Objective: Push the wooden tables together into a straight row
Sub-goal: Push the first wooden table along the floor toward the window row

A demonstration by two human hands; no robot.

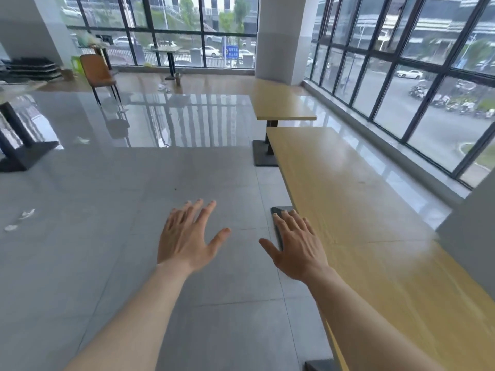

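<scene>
Across a wide, glossy grey tiled floor, reflections of the tall black-framed windows spread toward the far wall, and most of the floor lies bare on the person's left. Along the right side, just beside the low grey window sill, runs a long pale wooden tabletop; a faint seam crosses it near the person, so it appears to be tables already joined end to end, their long left edge forming one straight line. Beyond its far end stands a separate pale wooden table on a black pedestal with a square black base plate, next to a white square pillar. A narrow gap parts this far table from the long row, and it sits shifted slightly to the left of it. Another dark base plate shows under the long row's left edge. Far off on the left stand an orange chair with thin black legs and a small round-based table by the windows; a black table base sits at the left border, and scraps of white paper lie on the tiles.

The left hand hovers over bare floor, palm down, fingers spread wide, holding nothing. The right hand is likewise spread flat and empty, over the left edge of the long row; contact cannot be told.
</scene>
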